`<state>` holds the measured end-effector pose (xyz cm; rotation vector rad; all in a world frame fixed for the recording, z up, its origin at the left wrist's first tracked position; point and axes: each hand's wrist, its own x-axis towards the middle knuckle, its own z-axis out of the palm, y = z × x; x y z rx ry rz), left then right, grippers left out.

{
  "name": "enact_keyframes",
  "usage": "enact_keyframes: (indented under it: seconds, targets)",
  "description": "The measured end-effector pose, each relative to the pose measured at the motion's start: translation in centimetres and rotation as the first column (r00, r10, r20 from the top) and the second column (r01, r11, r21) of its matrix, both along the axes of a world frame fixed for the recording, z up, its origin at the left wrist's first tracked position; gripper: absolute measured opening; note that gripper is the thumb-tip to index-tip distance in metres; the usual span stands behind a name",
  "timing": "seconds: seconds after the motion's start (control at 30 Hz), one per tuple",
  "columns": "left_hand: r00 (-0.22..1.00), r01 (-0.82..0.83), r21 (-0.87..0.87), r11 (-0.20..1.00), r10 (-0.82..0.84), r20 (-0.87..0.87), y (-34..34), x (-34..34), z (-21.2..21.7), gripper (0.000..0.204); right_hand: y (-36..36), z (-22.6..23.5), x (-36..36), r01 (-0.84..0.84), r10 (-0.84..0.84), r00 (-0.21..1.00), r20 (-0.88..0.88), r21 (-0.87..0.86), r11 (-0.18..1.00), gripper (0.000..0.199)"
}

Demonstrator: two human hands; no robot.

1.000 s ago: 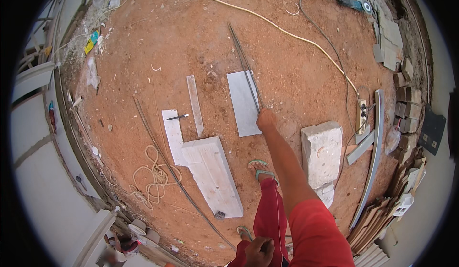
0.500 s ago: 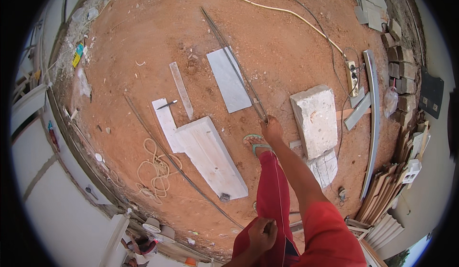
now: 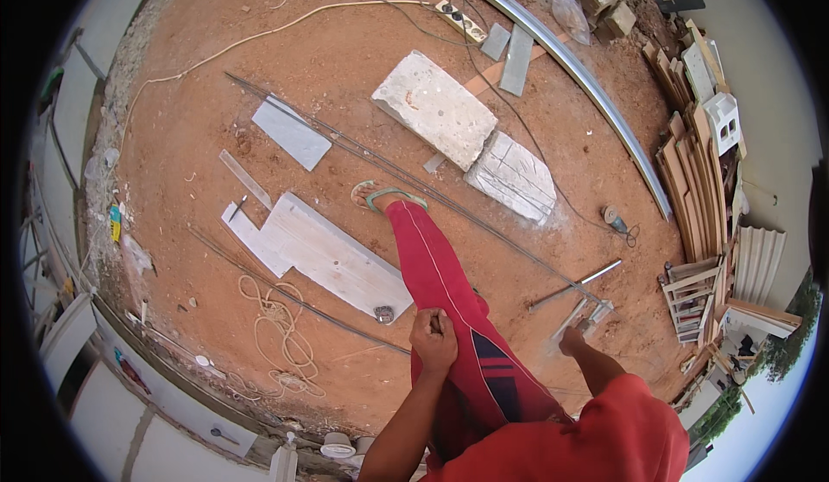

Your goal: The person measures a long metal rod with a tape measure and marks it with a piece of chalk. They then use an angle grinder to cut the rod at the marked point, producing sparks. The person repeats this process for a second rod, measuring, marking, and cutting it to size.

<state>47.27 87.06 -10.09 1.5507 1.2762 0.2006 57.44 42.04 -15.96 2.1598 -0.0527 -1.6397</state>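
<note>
My right hand (image 3: 571, 341) is low at the right, its fingers closed on a short hammer-like tool (image 3: 587, 323), whose exact kind is too small to tell. Beside it, the near ends of long thin metal rods (image 3: 414, 178) reach a small pale block or frame (image 3: 570, 315) on the ground. A short metal pipe (image 3: 574, 285) lies across the ground close by. My left hand (image 3: 434, 340) is curled in front of my red trousers; whatever it pinches, if anything, is hidden. The rods' far part crosses over a grey tile (image 3: 291, 132).
A pale slab (image 3: 332, 258) and two rough white blocks (image 3: 436, 107), (image 3: 514, 178) lie around my sandalled foot (image 3: 389, 195). A power strip (image 3: 460, 23), an angle grinder (image 3: 614, 218), a long metal channel (image 3: 596, 94), coiled rope (image 3: 278, 318) and stacked boards (image 3: 695, 184) surround the spot.
My view has turned and shifted right. My right hand has let go of the rods and moved to the tool by their near ends; the rods now lie low. My left hand stays curled.
</note>
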Motion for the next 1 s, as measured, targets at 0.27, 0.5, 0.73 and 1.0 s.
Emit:
enact_keyframes:
  seconds: [0.27,0.5,0.73,1.0]
  targets:
    - [0.973,0.216,-0.028,0.976,-0.213,0.082,-8.4,-3.4,4.6,0.014,-22.0,12.7,-24.5,-0.186,0.188,0.867,-0.462,0.05,0.981,0.032]
    - [0.747,0.65,-0.133,0.748,-0.661,-0.071,-18.0,-5.6,4.4,0.011,-25.1,12.5,-34.6,0.331,-0.347,0.937,0.042,0.208,0.92,0.019]
    - [0.237,0.901,-0.329,0.281,-0.957,-0.168,-28.6,-8.7,-0.2,0.01,-32.1,11.7,-36.3,0.643,-0.702,0.516,0.491,0.32,0.696,0.016]
    - [0.085,0.91,-0.34,0.237,-0.909,-0.408,-41.8,-11.4,-2.9,0.012,-45.8,-4.0,-31.8,0.64,-0.831,0.302,0.466,0.547,0.539,0.026]
